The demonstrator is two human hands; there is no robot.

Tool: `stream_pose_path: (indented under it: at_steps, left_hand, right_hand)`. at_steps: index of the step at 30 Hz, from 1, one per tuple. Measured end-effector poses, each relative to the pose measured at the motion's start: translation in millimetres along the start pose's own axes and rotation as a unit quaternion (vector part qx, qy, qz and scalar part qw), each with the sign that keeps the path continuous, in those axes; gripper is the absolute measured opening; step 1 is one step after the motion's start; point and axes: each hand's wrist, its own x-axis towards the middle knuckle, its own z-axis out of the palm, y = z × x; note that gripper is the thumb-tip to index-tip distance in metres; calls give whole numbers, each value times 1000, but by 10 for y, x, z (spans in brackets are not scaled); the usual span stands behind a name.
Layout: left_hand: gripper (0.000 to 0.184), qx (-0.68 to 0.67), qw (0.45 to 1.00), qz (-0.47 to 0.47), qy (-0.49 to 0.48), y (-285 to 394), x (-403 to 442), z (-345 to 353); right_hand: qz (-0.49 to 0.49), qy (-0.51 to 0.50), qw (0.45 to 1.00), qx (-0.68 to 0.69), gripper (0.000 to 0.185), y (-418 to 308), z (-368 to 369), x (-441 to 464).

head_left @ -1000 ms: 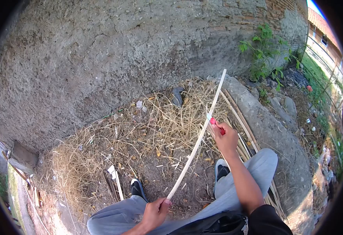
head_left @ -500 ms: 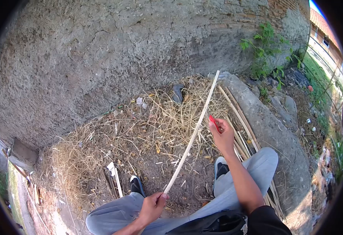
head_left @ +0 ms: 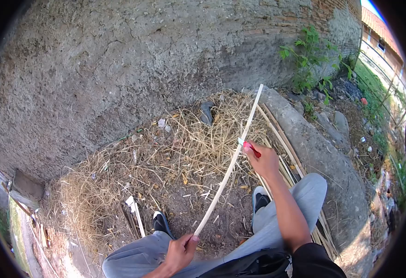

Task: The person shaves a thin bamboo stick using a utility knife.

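A long, pale bamboo or wood strip (head_left: 224,180) slants from low centre up toward the foot of the wall. Its near end is pinched between the thumb and fingers of my left hand (head_left: 182,251), beside my left knee. Partway up the strip, my right hand (head_left: 264,162) is closed around a red-handled knife (head_left: 251,149). The short, light blade lies across the strip and appears to touch it. Part of the handle is hidden by my fingers.
A rough wall (head_left: 133,65) rises ahead. Straw and shavings (head_left: 212,139) cover the ground. More long strips (head_left: 284,139) lie along a concrete ledge (head_left: 314,148) at the right. Two short pieces (head_left: 138,217) and a dark grey object (head_left: 206,113) lie on the ground.
My right hand has turned and moved slightly left, bringing the knife's blade onto the strip. The left hand keeps its hold at the near end, slightly lower in view.
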Motion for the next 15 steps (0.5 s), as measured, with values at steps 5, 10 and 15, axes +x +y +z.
stream_pose_path:
  at_steps: [5,10,15]
  left_hand:
    - [27,3,997,67,31,198,-146,7]
    - [24,-55,998,-18,-8,-7,-18,1]
    - [25,-48,996,-66,-17,-45,42,-27]
  right_hand:
    - [29,0,998,-50,34,91,-162,103]
    - [115,118,986,26,36,362,-89,244]
    - [81,100,948,291,35,182,55,188]
